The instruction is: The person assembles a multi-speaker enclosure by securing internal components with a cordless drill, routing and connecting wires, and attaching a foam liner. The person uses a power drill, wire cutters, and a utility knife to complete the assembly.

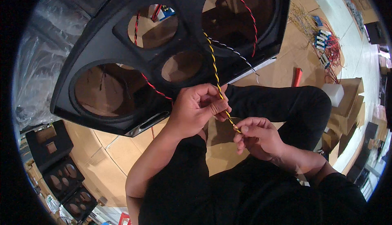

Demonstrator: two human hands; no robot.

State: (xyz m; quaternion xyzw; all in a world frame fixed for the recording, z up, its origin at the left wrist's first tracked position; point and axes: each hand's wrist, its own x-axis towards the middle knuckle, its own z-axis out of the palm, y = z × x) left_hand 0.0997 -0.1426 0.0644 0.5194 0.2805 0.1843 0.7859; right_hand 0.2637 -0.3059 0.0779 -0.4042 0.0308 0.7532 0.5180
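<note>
A twisted yellow-and-black wire runs down out of a large opening in a black speaker cabinet panel. My left hand pinches this wire a little above its lower end. My right hand grips the wire's tip between thumb and fingers, just below and to the right of the left hand. The two hands are close together, over my lap in dark trousers. Red-and-black twisted wires and a white-and-black twisted wire also hang from the cabinet's openings.
The cabinet panel has several round and oval cut-outs and lies on a cardboard-covered floor. Smaller black panels sit at lower left. A heap of loose wires and connectors lies at upper right, with cardboard boxes and a red tube nearby. Clear plastic wrap is at left.
</note>
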